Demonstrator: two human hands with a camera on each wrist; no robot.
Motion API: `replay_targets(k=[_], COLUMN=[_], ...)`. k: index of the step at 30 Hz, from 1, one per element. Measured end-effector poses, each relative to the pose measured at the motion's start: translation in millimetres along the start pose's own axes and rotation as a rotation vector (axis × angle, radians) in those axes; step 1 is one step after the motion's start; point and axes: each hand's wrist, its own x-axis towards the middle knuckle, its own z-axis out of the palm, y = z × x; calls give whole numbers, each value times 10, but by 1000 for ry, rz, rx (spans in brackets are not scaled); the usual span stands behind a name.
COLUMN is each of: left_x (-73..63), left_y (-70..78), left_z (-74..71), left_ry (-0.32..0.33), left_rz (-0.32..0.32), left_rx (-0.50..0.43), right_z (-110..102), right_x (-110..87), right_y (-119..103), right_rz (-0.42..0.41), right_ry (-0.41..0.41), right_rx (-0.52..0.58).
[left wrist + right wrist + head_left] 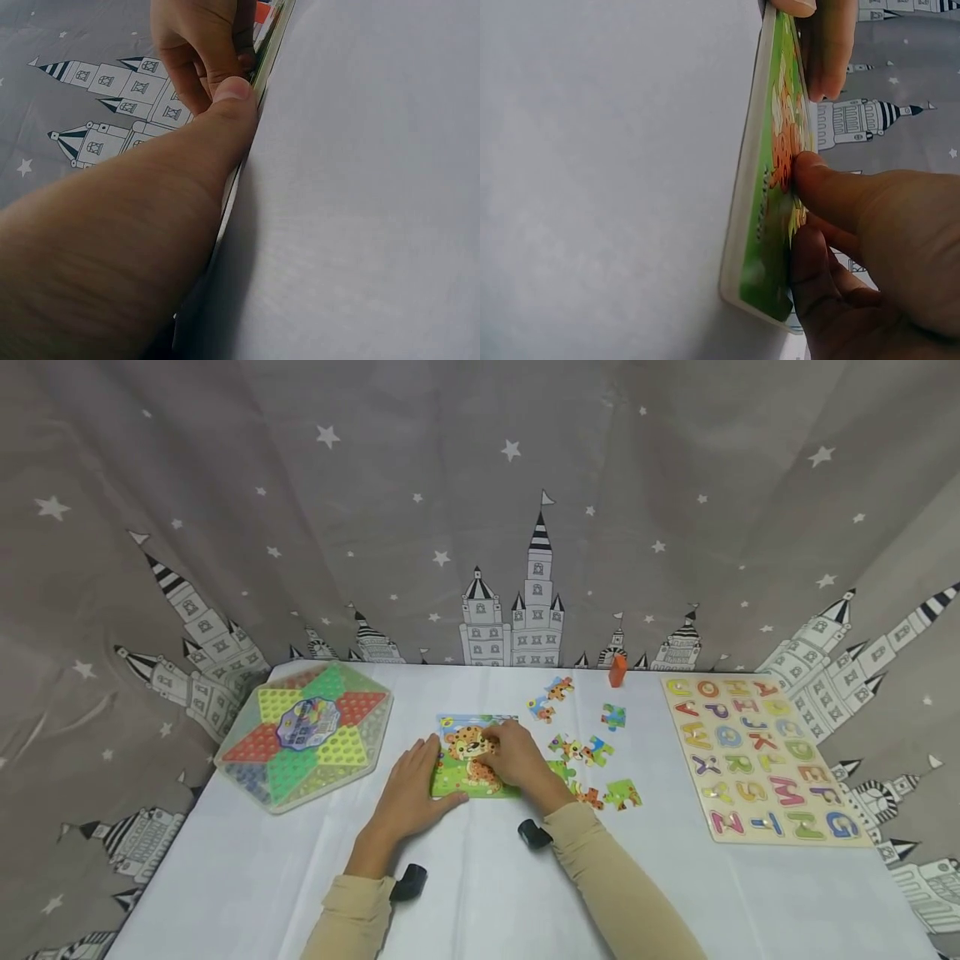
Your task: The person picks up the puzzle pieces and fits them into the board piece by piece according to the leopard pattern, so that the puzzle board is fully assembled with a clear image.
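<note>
A jigsaw board point(446, 782) with a spotted leopard cub on green grass lies flat on the white table, its picture largely filled in. My left hand point(411, 785) rests along its left side, fingers extended, with the thumb at the front edge. Over the board's right part, my right hand point(519, 762) bends down and pinches a puzzle piece against the picture, mostly hidden by the fingers. In the right wrist view, the thumb point(821, 176) and fingertips of that hand sit right at the board's surface point(761, 277).
Loose puzzle pieces point(621, 793) lie scattered right of the board. A hexagonal Chinese checkers set point(273, 774) lies at left, a wooden alphabet board point(765, 760) at right. A small orange block point(617, 672) stands at the back, before a grey castle-print curtain point(600, 468).
</note>
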Motion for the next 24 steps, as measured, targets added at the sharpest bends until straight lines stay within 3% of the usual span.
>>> replay_targets(k=[4,8,13,19,24], left_x=[1,-8,-3,-4,-15], left_y=[-6,-5,15,55,142], left_z=[2,11,8,11,27], left_ry=[3,3,-8,3,13], left_rz=[0,-6,-9,4,65], left_rx=[-2,-9,-11,15,49], right_z=[0,-47,-396,-1006,-1232], right_x=[-16,-33,-60,-131,-211], right_y=[8,108,454,1101,1467], right_rz=[9,40,167,320,371], right_ry=[14,95,204,242,142], right_rx=[26,115,193,44,-137])
